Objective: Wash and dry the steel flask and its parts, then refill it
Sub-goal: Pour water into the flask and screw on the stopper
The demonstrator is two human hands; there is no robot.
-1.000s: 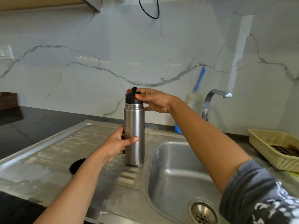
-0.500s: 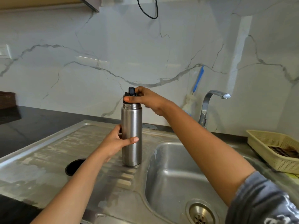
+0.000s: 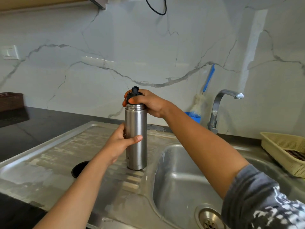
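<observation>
And here we have the steel flask (image 3: 136, 120) standing upright on the ribbed drainboard (image 3: 54, 156), right at the edge of the sink basin (image 3: 186, 164) — both hands are on it. We see the left hand (image 3: 118, 144) wrapped round the middle of the body, thumb laid across the front, fingers curled behind and out of our sight. Up top, the right hand (image 3: 149, 103) reaches over from the sink side and clamps the black stopper (image 3: 135, 91), fingers curled round it and thumb pressed on its near face. Only the stopper's little raised tab pokes out above the knuckles. The bare ridged neck of the flask shows just beneath that grip, and whether the stopper is seated tight or loose we cannot tell. Behind the left forearm a dark round thing (image 3: 78, 167) sits on the drainboard — too hidden for us to name. Over by the marble wall (image 3: 115, 47) the curved tap (image 3: 217, 103) stands behind the basin, and just beside it a blue-handled brush (image 3: 208, 79) leans in a blue holder (image 3: 196, 117). At the far right a pale yellow basket (image 3: 280, 151) rests on the counter with something dark in it. The drain (image 3: 208, 218) shows at the bottom of the basin, next to the patterned grey sleeve (image 3: 264, 200) on the right arm.
</observation>
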